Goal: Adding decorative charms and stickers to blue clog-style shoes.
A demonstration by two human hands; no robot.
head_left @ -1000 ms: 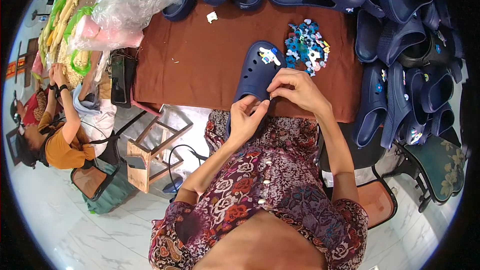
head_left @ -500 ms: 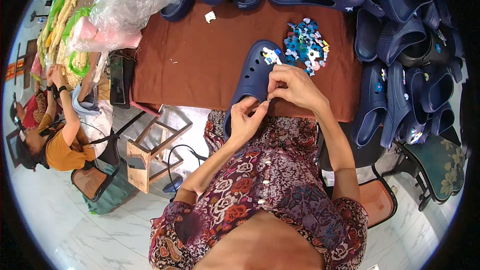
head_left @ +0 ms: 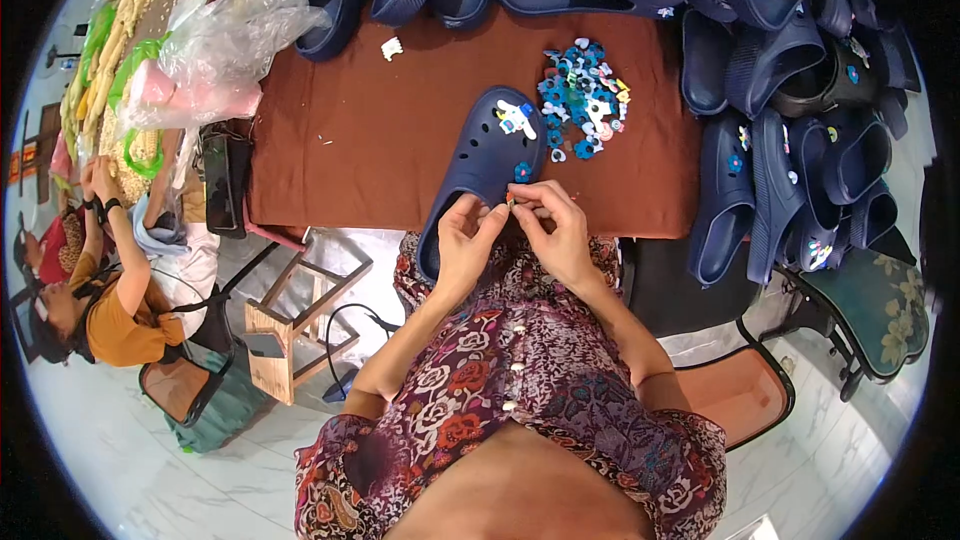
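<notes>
A navy clog (head_left: 468, 162) with round holes lies tilted at the table's near edge, its toe pointing away from me. My left hand (head_left: 468, 238) grips it, fingers reaching into the foot opening and thumb outside near the rim. Against the clog's right side, my right hand (head_left: 556, 230) pinches a tiny shoe charm (head_left: 511, 198) with an orange-red part; its shape is mostly hidden by the fingertips. A white cartoon charm (head_left: 517, 120) sits on the clog's toe, and a blue flower charm (head_left: 522, 172) is on its right side. Just beyond lies a pile of mixed charms (head_left: 585, 90).
Many navy clogs (head_left: 722, 200) line the right and far edges of the brown-covered table (head_left: 380, 140). A small white piece (head_left: 391, 48) lies farther off. Clear plastic bags (head_left: 240, 40) are at the left, where another person (head_left: 125, 310) works. A wooden stool (head_left: 275, 340) stands below.
A blue flower charm now shows on the clog's side where my right hand was. That hand has shifted nearer me, and an orange-red charm shows in its fingertips. The whole view has shifted slightly.
</notes>
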